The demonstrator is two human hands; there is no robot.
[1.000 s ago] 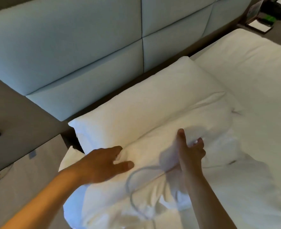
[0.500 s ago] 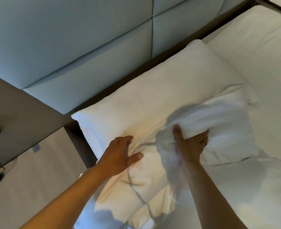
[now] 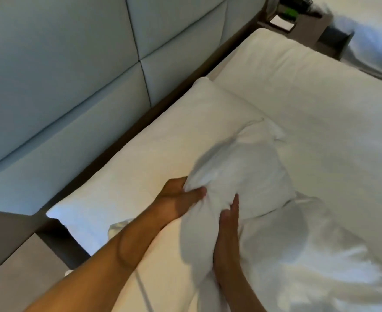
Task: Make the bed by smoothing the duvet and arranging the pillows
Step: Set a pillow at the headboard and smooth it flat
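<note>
A long white pillow (image 3: 163, 145) lies flat along the padded headboard (image 3: 61, 75). A second white pillow (image 3: 241, 172) rests crumpled on top of its near side. My left hand (image 3: 178, 199) grips this upper pillow's left edge, with the thumb over the fabric and the fingers hidden beneath. My right hand (image 3: 227, 221) holds the pillow's near end, with fingers pointing up along the cloth; bunched fabric hides part of that hand. The white duvet (image 3: 331, 255) lies rumpled to the right of my arms.
A bare white mattress sheet (image 3: 309, 97) stretches to the right of the pillows. A bedside table (image 3: 10, 278) stands low on the left. Another nightstand (image 3: 302, 21) with dark items sits at the top right, with white bedding (image 3: 374, 46) beyond it.
My left hand has left the lower pillow and taken hold of the upper pillow's edge. My right hand slid down toward the pillow's near end. The upper pillow is bunched and raised.
</note>
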